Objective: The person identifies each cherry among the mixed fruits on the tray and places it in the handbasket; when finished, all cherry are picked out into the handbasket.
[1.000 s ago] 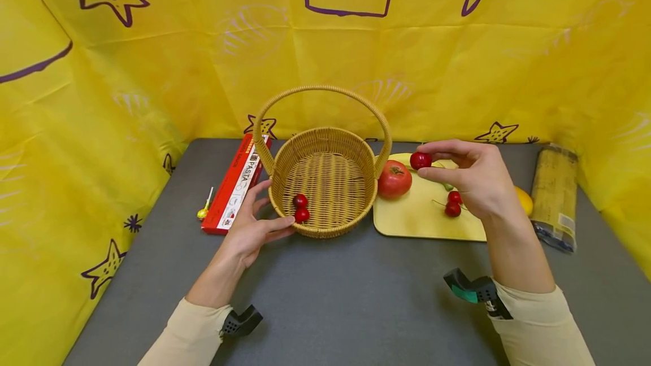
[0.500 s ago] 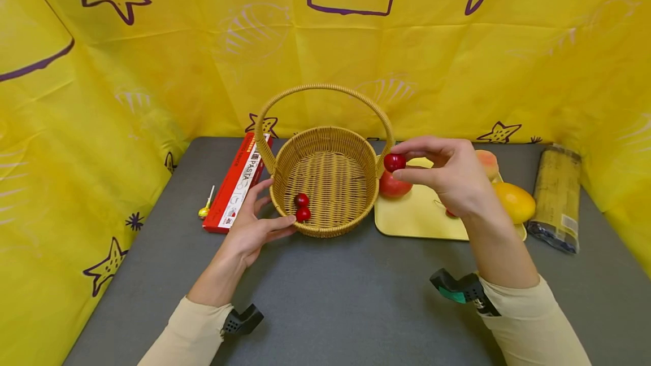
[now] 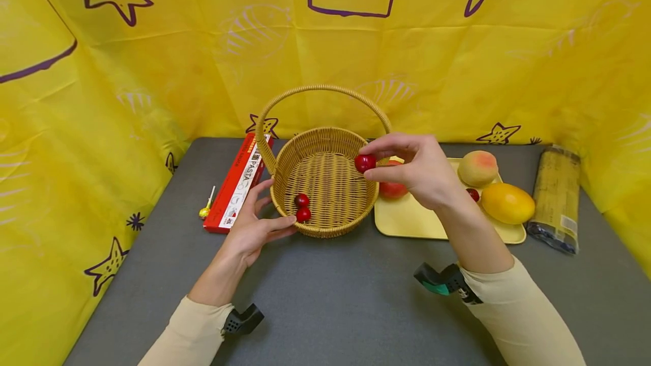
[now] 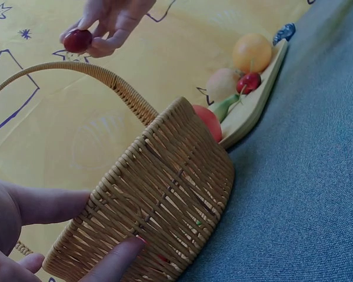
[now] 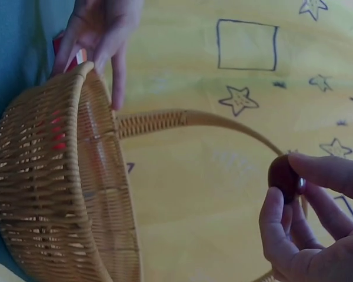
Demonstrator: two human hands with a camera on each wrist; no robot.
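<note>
2 cherries [image 3: 303, 214] lie in the basket [image 3: 335, 182]; left hand [image 3: 254, 225] grips it; right hand [image 3: 419, 168] pinches another cherry [image 3: 364, 163]; fruit [image 3: 507, 203] on the tray [image 3: 409, 223] seems pending.

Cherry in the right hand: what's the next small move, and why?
I'd probably shift the right hand left, toward the middle of the basket. In the head view the pinched cherry overlaps the basket's right edge; the left wrist view shows it above the basket. Two cherries already lie inside, and the left hand holds the near left side.
</note>
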